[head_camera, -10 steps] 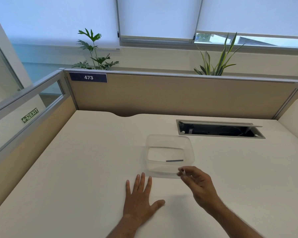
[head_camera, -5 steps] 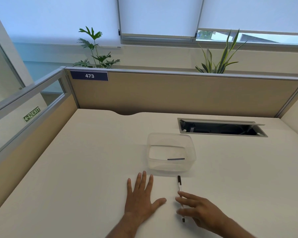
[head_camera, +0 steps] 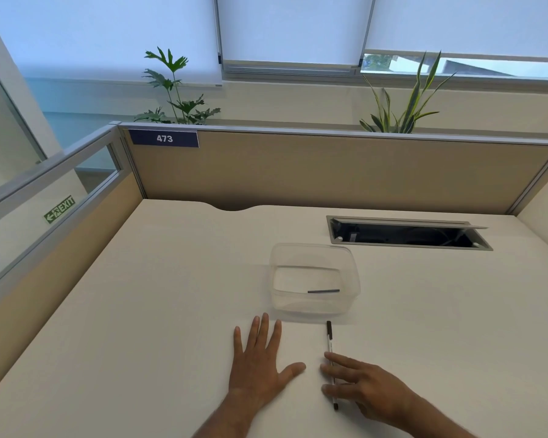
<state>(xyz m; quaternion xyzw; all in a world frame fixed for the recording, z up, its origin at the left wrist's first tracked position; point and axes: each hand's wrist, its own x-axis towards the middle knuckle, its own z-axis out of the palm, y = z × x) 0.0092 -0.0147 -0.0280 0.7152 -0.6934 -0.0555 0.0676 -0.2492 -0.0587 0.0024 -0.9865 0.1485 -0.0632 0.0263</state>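
A thin white pen (head_camera: 330, 343) with a black cap lies on the cream desk (head_camera: 171, 311), pointing away from me, just in front of a clear plastic container (head_camera: 355, 279). A short dark strip (head_camera: 323, 291) shows in the container, near its front wall. My right hand (head_camera: 367, 387) lies over the near half of the pen, fingers straight and spread across it. My left hand (head_camera: 261, 368) rests flat on the desk to the left of the pen, fingers spread.
An open cable hatch (head_camera: 405, 235) is cut into the desk at the back right. Beige partition walls (head_camera: 329, 172) close the desk at the back and left, with a "473" label (head_camera: 164, 138). Two plants stand behind the partition.
My right hand came down from beside the container's front edge, where it pinched something small, to the desk. The pen now lies flat under its fingers. My left hand stayed put.
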